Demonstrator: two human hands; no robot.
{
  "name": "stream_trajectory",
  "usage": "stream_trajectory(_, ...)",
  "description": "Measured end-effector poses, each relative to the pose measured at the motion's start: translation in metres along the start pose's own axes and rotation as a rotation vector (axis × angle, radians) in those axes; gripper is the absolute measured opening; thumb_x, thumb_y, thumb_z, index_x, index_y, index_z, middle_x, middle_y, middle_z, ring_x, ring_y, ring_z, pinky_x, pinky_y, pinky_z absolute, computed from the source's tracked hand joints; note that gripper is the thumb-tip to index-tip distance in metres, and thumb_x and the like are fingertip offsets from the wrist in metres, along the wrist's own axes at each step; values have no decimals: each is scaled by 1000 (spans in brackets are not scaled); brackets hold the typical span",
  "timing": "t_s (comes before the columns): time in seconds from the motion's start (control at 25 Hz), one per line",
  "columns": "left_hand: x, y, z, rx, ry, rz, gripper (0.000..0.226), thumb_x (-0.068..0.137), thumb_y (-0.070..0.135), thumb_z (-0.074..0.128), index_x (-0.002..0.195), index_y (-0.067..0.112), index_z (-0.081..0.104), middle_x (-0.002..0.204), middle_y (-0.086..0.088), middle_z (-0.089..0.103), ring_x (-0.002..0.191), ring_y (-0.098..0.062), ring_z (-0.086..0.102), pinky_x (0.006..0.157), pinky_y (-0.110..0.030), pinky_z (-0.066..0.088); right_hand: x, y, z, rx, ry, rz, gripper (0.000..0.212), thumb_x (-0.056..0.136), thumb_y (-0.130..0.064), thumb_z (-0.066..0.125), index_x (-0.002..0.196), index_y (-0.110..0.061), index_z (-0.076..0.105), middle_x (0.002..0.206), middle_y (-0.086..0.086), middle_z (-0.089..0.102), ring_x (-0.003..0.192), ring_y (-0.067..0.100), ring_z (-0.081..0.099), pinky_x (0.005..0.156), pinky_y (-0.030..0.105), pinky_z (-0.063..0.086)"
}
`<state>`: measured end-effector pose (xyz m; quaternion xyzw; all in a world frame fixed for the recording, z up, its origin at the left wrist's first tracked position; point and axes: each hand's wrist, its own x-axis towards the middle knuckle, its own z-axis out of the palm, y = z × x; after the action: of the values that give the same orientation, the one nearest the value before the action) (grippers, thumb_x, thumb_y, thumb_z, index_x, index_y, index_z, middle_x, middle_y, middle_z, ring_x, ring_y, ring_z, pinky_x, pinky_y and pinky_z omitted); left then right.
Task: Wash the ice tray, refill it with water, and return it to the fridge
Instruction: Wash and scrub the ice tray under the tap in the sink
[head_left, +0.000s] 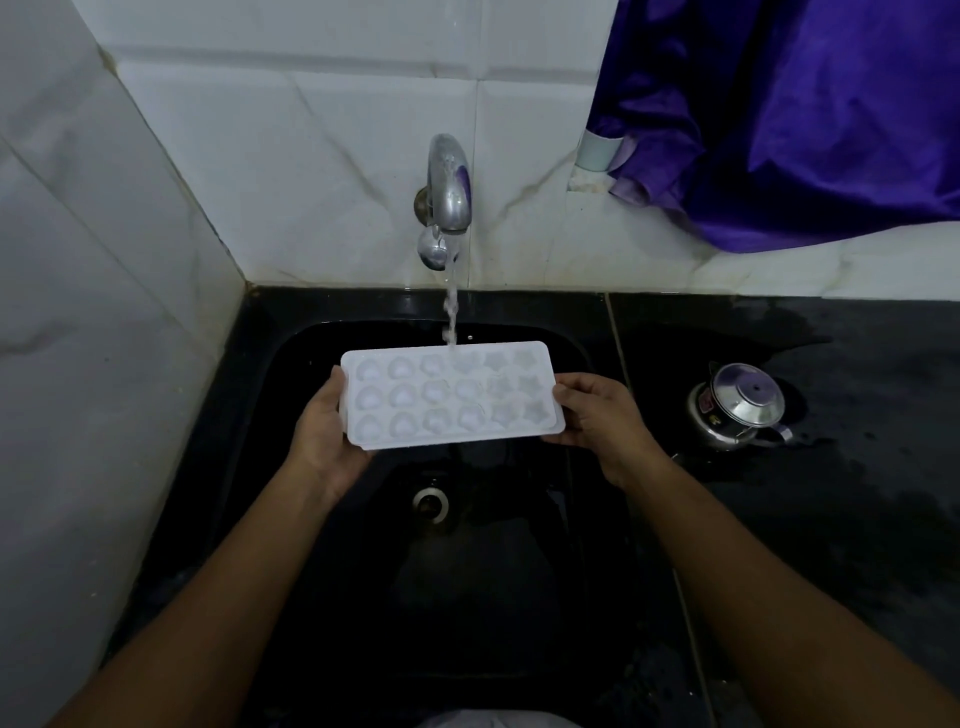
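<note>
At frame centre, left hand (324, 431) and right hand (597, 415) grip the ice tray (449, 395) by its ends, level, so the tap (449, 182) stream fills its far cells.

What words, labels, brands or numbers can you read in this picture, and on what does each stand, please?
No text here can be read.
On the steel kettle: a small red label on its side, too blurred to read.
On the tap: a purple patch, no letters legible.
On the ice tray: no print visible.
</note>
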<state>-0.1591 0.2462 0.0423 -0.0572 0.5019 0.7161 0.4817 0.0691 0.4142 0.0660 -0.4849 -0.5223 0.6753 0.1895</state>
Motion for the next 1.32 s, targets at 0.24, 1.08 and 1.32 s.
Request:
stream_trajectory(0.24,10,-16,22,41,-38,-37,56,112,50,33,131,9,67,128,-17,75,114,-34,73,95,-53,56,-1,6,-29,37,72,11,16,105,-11,58,110,-9,73,103,10,80,94,24,78,73,38,64)
stream_trajectory(1.08,36,5,61,79,-74,-30,52,113,48,33,124,12,69,122,-14,78,100,-30,79,80,-48,60,26,-18,-42,56,134,-45,19,105,-13,58,116,-8,72,108,9,78,96,25,78,72,37,64)
stream_trajectory(1.32,29,19,32,52,-18,2,52,114,47,32,128,12,67,122,-13,77,110,-32,74,86,-49,59,31,-13,-10,36,70,-21,18,104,-15,58,115,-11,72,113,10,77,101,26,76,76,40,64)
